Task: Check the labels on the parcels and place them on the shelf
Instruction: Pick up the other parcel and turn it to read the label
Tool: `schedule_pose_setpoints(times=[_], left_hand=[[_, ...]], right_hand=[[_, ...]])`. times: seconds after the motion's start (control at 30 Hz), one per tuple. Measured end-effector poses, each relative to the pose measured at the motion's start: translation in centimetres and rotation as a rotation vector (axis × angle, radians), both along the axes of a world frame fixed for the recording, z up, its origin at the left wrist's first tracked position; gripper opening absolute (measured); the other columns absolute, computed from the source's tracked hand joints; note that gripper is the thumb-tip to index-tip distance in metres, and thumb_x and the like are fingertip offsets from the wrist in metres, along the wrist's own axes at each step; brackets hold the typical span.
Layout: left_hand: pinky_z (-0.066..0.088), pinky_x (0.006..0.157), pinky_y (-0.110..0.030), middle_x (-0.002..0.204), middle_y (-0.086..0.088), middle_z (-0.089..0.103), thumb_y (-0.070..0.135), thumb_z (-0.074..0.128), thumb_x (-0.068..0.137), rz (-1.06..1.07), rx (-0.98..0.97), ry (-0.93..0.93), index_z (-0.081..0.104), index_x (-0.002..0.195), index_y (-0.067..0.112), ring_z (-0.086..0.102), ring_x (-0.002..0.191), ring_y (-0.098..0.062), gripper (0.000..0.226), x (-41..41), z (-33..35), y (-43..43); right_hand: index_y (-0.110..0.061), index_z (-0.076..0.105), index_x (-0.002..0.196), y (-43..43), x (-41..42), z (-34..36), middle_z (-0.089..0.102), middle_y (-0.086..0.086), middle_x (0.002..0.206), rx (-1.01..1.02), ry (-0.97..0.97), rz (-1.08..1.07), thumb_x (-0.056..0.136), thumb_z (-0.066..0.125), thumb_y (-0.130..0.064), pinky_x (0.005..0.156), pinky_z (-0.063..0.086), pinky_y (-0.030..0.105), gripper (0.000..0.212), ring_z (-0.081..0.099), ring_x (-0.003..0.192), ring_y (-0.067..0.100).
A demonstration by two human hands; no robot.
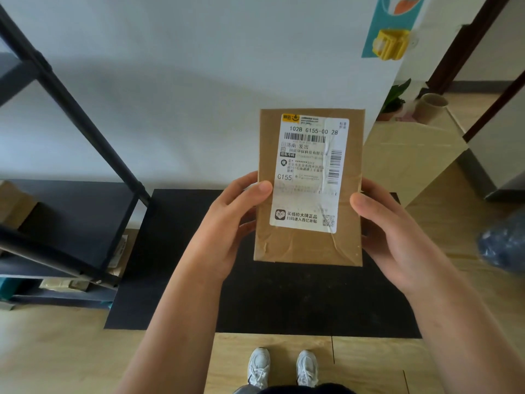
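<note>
I hold a brown cardboard parcel (pixel 301 245) upright in front of me, its face turned toward the camera. A white shipping label (pixel 308 177) with barcodes and the code G155 covers most of that face. My left hand (pixel 227 223) grips the parcel's left edge, thumb lying on the label's edge. My right hand (pixel 389 231) holds the right edge. The black metal shelf (pixel 71 115) stands to the left against the white wall. On its middle level, at the far left, lies another brown parcel (pixel 14 203).
A black mat (pixel 284 302) lies on the wooden floor below my hands, my white shoes (pixel 282 368) at its near edge. A light wooden box (pixel 409 163) stands to the right by a potted plant (pixel 395 100). A blue plastic bag (pixel 502 243) sits at the right edge.
</note>
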State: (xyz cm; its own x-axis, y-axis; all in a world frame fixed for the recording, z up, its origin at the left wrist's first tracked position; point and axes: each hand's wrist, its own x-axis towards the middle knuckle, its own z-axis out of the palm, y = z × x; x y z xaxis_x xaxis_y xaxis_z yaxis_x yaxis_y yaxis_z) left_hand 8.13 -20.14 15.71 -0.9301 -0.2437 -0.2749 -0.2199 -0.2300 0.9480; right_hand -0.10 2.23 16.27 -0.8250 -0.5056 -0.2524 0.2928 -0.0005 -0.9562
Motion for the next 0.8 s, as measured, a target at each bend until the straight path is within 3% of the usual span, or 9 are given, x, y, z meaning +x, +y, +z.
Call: schedule_pose_setpoints(times=[0.2,0.33,0.47,0.53,0.63,0.7,0.8], left_hand=[[0.047,0.106,-0.057,0.125,-0.012,0.071,0.046,0.073,0.068,-0.017,0.019,-0.018,0.06,0.136,0.016,0.069,0.115,-0.033,0.075,0.3,-0.4,-0.4],[0.047,0.106,-0.057,0.13,-0.017,0.068,0.039,0.075,0.067,-0.053,0.053,0.012,0.053,0.141,0.014,0.067,0.117,-0.035,0.08,0.3,-0.4,-0.7],[0.053,0.095,-0.048,0.133,-0.021,0.064,0.027,0.081,0.065,-0.092,0.071,0.084,0.048,0.143,0.013,0.067,0.116,-0.037,0.086,0.5,-0.2,-1.1],[0.054,0.093,-0.046,0.134,-0.021,0.063,0.033,0.093,0.056,-0.107,0.061,0.104,0.048,0.143,0.015,0.066,0.118,-0.038,0.099,0.6,0.1,-1.2],[0.056,0.091,-0.043,0.132,-0.017,0.064,0.044,0.096,0.05,-0.118,0.043,0.128,0.049,0.14,0.017,0.065,0.119,-0.036,0.105,0.7,0.5,-1.2],[0.056,0.091,-0.043,0.131,-0.016,0.064,0.035,0.094,0.054,-0.117,0.025,0.147,0.049,0.139,0.018,0.065,0.119,-0.036,0.098,0.8,0.7,-1.1],[0.056,0.092,-0.044,0.132,-0.016,0.064,0.027,0.086,0.059,-0.119,-0.002,0.163,0.049,0.14,0.017,0.064,0.12,-0.036,0.089,0.9,1.0,-1.0]], right_hand=[[-0.027,0.054,0.138,0.0,0.2,-0.2,0.072,0.007,0.123,-0.006,-0.002,-0.019,0.046,0.09,-0.061,0.097,0.05,0.046,0.106,0.069,0.115,0.024],[-0.026,0.052,0.137,0.0,0.4,0.2,0.074,0.006,0.118,-0.037,0.021,-0.011,0.041,0.093,-0.058,0.091,0.052,0.039,0.11,0.072,0.111,0.024],[-0.031,0.054,0.133,0.4,0.4,0.4,0.076,0.004,0.113,-0.054,0.061,0.016,0.039,0.096,-0.048,0.09,0.052,0.036,0.104,0.071,0.112,0.025],[-0.031,0.053,0.132,0.6,0.3,0.2,0.074,0.004,0.111,-0.066,0.083,0.024,0.048,0.089,-0.031,0.092,0.053,0.038,0.091,0.069,0.114,0.028],[-0.029,0.052,0.135,0.6,0.3,0.1,0.069,0.016,0.118,-0.089,0.088,0.028,0.054,0.079,-0.024,0.101,0.049,0.048,0.085,0.067,0.117,0.032],[-0.029,0.051,0.136,0.7,0.2,0.1,0.065,0.023,0.125,-0.097,0.095,0.039,0.052,0.084,-0.024,0.103,0.048,0.05,0.091,0.067,0.117,0.033],[-0.026,0.048,0.14,0.8,0.1,0.0,0.063,0.025,0.126,-0.112,0.098,0.045,0.06,0.074,-0.022,0.104,0.048,0.053,0.085,0.068,0.116,0.034]])
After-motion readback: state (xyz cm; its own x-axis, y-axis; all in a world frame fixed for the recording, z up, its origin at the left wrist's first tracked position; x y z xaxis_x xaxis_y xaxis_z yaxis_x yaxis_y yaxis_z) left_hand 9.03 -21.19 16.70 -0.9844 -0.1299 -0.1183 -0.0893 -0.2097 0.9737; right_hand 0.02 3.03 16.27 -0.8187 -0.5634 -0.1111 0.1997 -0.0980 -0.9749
